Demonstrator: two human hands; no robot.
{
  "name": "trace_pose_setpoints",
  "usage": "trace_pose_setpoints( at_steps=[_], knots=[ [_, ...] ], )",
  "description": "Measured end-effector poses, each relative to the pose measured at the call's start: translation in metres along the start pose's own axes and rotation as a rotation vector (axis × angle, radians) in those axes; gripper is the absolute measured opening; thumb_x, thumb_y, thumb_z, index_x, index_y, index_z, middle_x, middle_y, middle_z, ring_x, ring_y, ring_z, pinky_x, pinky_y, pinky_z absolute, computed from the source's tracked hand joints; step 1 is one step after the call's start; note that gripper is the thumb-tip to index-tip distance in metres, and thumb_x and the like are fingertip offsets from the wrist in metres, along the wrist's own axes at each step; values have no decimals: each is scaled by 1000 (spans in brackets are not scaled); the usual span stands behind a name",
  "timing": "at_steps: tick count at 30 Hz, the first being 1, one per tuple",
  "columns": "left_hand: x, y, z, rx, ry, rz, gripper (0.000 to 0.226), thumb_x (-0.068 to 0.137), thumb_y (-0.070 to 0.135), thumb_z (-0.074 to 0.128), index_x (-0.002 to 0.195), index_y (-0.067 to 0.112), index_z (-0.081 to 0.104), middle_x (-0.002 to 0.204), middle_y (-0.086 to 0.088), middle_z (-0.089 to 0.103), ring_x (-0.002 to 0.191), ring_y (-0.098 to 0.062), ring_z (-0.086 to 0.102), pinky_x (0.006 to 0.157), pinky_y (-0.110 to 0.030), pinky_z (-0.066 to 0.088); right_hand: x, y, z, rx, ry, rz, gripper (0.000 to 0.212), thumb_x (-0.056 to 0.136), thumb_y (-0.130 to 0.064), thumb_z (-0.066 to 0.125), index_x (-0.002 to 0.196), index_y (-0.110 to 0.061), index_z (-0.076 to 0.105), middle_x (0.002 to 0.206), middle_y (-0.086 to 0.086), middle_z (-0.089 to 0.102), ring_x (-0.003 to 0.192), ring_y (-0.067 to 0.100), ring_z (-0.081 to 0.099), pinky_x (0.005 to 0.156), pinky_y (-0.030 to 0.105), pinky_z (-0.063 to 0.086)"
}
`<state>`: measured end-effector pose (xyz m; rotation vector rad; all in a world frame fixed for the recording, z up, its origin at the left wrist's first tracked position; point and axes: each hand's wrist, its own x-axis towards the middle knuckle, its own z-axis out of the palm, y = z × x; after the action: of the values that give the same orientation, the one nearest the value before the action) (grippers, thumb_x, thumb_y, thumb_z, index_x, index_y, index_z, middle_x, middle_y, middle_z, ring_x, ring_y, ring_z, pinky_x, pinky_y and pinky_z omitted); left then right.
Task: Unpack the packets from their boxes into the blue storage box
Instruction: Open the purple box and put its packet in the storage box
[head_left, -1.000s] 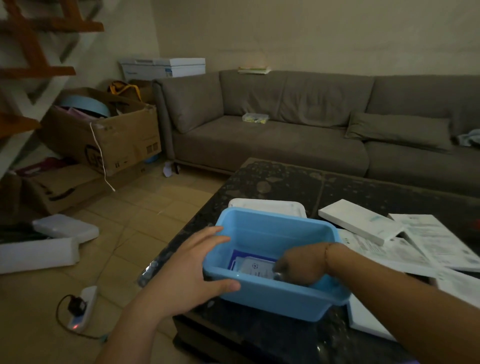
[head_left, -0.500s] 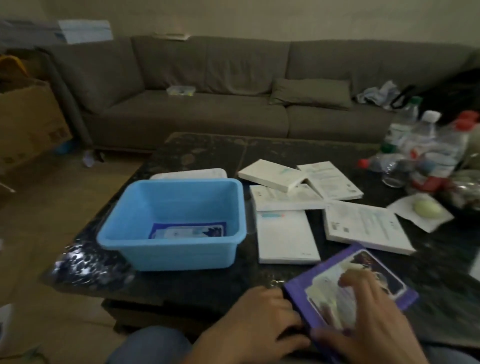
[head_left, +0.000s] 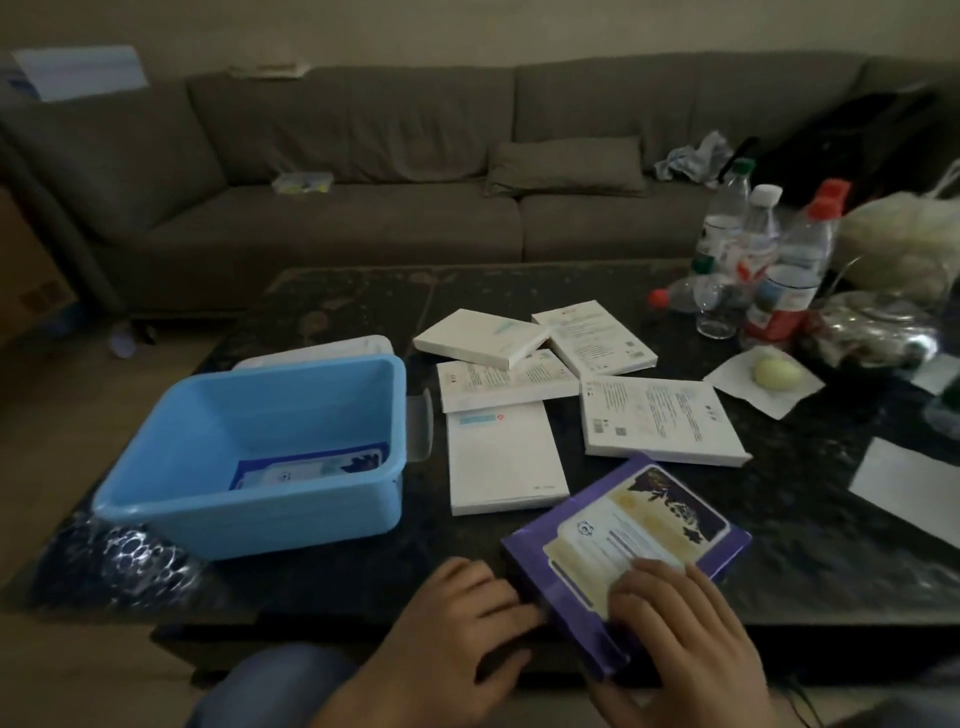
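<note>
The blue storage box (head_left: 249, 509) stands on the left of the dark table and holds one blue-and-white packet (head_left: 311, 465) on its bottom. A purple box (head_left: 628, 535) lies tilted at the table's near edge. My right hand (head_left: 680, 634) lies on top of its near end with the fingers spread over it. My left hand (head_left: 457, 629) touches the purple box's near left end with its fingertips. Several flat white boxes (head_left: 501, 457) lie in a loose heap between the storage box and the bottles.
A white lid (head_left: 317, 348) lies behind the blue storage box. Several plastic bottles (head_left: 758, 260) and bags crowd the table's far right, with a pale round thing on a napkin (head_left: 769, 387). A white sheet (head_left: 909, 488) lies at the right edge. A grey sofa (head_left: 363, 171) stands behind.
One second ago my hands were at the blue storage box, right hand inside it. The view has since swung right, and both hands now sit on the purple box at the near edge.
</note>
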<state>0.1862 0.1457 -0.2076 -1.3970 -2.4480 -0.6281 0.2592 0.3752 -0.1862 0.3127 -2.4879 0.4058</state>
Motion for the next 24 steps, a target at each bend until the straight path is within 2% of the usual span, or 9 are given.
trace_pose_setpoints(
  at_steps=[3, 5, 9, 12, 14, 15, 17, 20, 24],
  knots=[
    [9, 6, 0, -107, 198, -15, 51, 82, 23, 72, 131, 24, 60, 118, 6, 63, 105, -9, 59, 90, -31, 49, 6, -1, -6, 55, 92, 74, 30, 77, -51, 61, 59, -28, 67, 75, -16, 69, 78, 6, 67, 82, 37, 51],
    [20, 13, -2, -162, 288, -12, 54, 83, 18, 71, 135, 22, 54, 126, 7, 59, 115, -8, 56, 94, -33, 50, 15, 6, -8, 42, 127, 109, 43, 90, -49, 51, 58, -26, 68, 67, -15, 68, 63, 3, 64, 74, 34, 54],
    [39, 20, -5, -306, 342, -88, 44, 87, 14, 69, 128, 19, 54, 134, 7, 55, 124, -12, 56, 98, -33, 51, 27, 19, -16, 141, 116, 79, 46, 91, -58, 49, 67, -23, 67, 76, -14, 67, 71, 6, 64, 64, 29, 54],
    [30, 20, 2, -297, 471, -111, 33, 85, 13, 64, 117, 19, 55, 126, 7, 55, 117, -11, 57, 97, -25, 48, 6, 19, -8, 137, 35, -48, 43, 87, -67, 48, 77, -28, 62, 94, -13, 68, 94, 7, 62, 88, 28, 47],
    [16, 20, 10, -312, 628, -227, 25, 80, 12, 60, 103, 20, 56, 110, 6, 56, 102, -14, 59, 88, -25, 48, -15, 18, 9, 29, 10, -139, 31, 99, -51, 35, 90, -29, 55, 103, -9, 69, 108, 11, 58, 106, 31, 35],
    [10, 20, 14, -327, 679, -309, 21, 78, 12, 58, 96, 23, 55, 101, 8, 56, 93, -15, 59, 82, -26, 48, -22, 18, 16, -12, 9, -157, 27, 101, -46, 33, 93, -29, 52, 104, -7, 69, 110, 13, 56, 108, 34, 32],
    [-1, 18, 25, -318, 671, -416, 19, 71, 9, 51, 80, 25, 53, 86, 12, 53, 81, -13, 55, 71, -28, 46, -25, 16, 20, -61, -4, -145, 30, 87, -57, 53, 93, -28, 50, 102, -5, 68, 109, 17, 58, 102, 40, 36],
    [-6, 16, 34, -198, 526, -338, 22, 65, 3, 49, 66, 24, 56, 77, 13, 55, 80, -11, 54, 67, -38, 48, -19, 16, 17, -74, -9, -131, 38, 59, -52, 75, 81, -26, 59, 94, -6, 69, 97, 21, 68, 94, 42, 41],
    [4, 23, 35, -229, 448, -167, 32, 68, -5, 50, 83, 13, 72, 99, 4, 66, 94, -19, 60, 78, -38, 52, -10, 11, 5, -11, 56, -40, 22, 73, -47, 68, 63, -28, 65, 80, -15, 68, 84, 11, 67, 88, 42, 48]
  ],
)
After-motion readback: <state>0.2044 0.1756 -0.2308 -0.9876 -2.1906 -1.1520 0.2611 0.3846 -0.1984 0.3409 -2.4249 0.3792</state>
